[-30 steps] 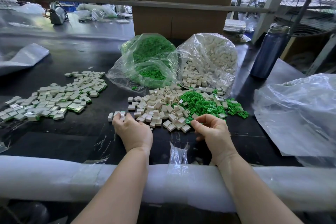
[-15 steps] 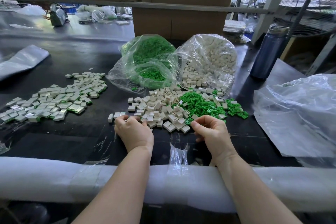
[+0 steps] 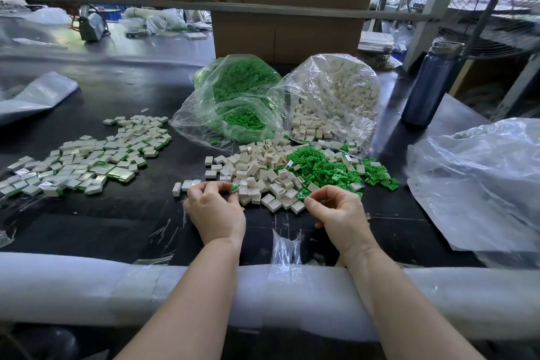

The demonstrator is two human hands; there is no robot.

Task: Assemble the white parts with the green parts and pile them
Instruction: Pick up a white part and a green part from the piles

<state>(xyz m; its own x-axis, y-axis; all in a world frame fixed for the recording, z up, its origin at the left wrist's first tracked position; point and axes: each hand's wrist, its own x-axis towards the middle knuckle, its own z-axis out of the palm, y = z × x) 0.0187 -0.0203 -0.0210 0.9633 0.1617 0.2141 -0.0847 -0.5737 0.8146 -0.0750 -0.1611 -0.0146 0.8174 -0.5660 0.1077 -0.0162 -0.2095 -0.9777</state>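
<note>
Far left on our black table (image 3: 111, 222) lies the spread of finished pieces (image 3: 84, 162), white shells with green showing at their edges, set flat and apart from the raw stock, so done work does not mix with loose parts. Two or three single white pieces (image 3: 182, 186) sit just beside our left hand (image 3: 214, 212). That hand pinches a small piece with green showing (image 3: 234, 188) between thumb and forefinger at the near edge of the loose white parts (image 3: 260, 175); whether a white shell is already joined to it, we cannot tell. We judge it is held ready for mating or for setting aside.

Our right hand (image 3: 336, 213) has its fingers curled, thumb and forefinger closed on a green part (image 3: 304, 197) at the near fringe of the loose green parts (image 3: 324, 168), likely picking the next insert. Behind, the open bag of green parts (image 3: 239, 102) and the bag of white parts (image 3: 333, 99) spill toward us, feeding both heaps within reach. A dark bottle (image 3: 429, 85) stands further right, well clear of the work.
</note>
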